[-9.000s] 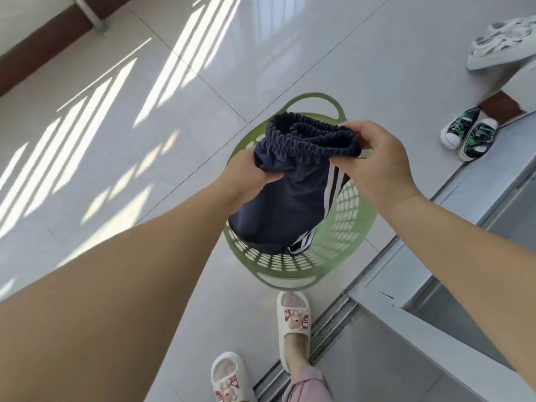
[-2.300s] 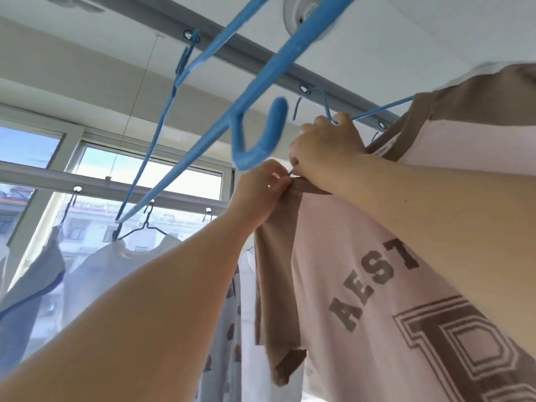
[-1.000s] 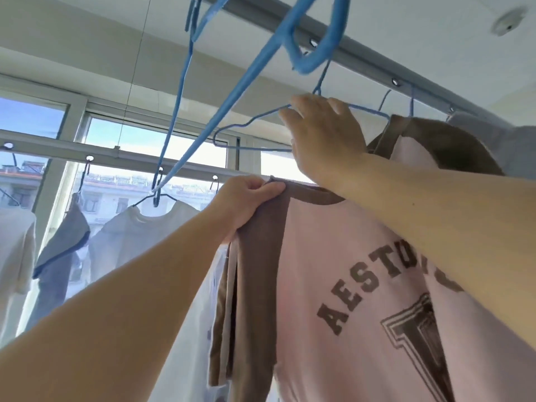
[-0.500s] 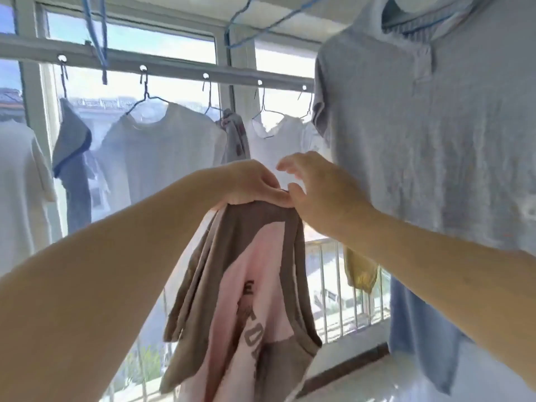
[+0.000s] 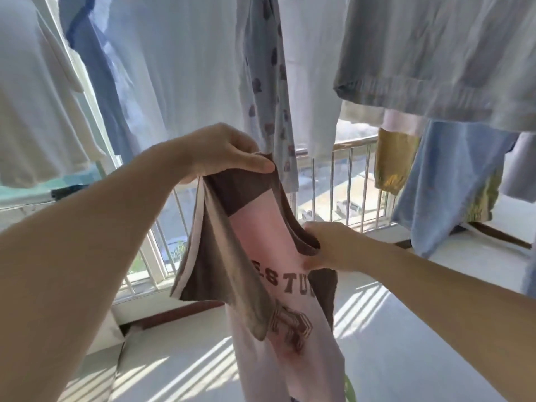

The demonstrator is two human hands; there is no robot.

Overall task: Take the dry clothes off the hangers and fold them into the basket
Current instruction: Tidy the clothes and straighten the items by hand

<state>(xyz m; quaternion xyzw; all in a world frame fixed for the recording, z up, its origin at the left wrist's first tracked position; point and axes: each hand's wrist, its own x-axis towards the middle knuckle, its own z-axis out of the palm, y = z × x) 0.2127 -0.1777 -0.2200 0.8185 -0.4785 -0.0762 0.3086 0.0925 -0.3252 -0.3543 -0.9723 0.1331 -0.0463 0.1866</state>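
Note:
A pink T-shirt [image 5: 262, 242] with brown sleeves and brown lettering hangs free of any hanger in front of me. My left hand [image 5: 226, 152] pinches its brown shoulder at the top. My right hand [image 5: 330, 246] grips the brown neckline lower down on the right. The shirt's body droops to the bottom edge of the view. A sliver of the green basket rim [image 5: 350, 391] shows at the bottom, right of the shirt; the rest of the basket is hidden.
More clothes hang ahead: a white shirt [image 5: 179, 59], a patterned pale blue garment [image 5: 268, 91], a grey garment [image 5: 441, 50] and a blue one [image 5: 452, 181]. A metal window railing [image 5: 351, 184] stands behind. Sunlit tiled floor [image 5: 406, 338] lies below.
The view has tilted down. Both hands have brought the pink shirt lower, and my right hand has slid from the top down to the neckline, spreading the shirt.

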